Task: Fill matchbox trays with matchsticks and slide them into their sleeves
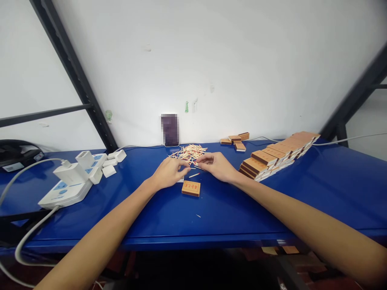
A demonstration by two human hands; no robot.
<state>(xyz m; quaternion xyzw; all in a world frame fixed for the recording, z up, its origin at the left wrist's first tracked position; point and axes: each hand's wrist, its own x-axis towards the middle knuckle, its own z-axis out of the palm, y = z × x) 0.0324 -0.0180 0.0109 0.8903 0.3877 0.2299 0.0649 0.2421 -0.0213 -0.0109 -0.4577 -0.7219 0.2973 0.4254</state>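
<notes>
The matches are heaped on the worktop just beyond the left hand and right hand, apparently for easy reach by both, with 1 matchbox set nearer, while whether either grip is closed on anything cannot be told.

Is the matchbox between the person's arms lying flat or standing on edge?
Lying flat: the matchbox shows its broad printed face upward, with a narrow dark side below it. Its contents are hidden.
</notes>
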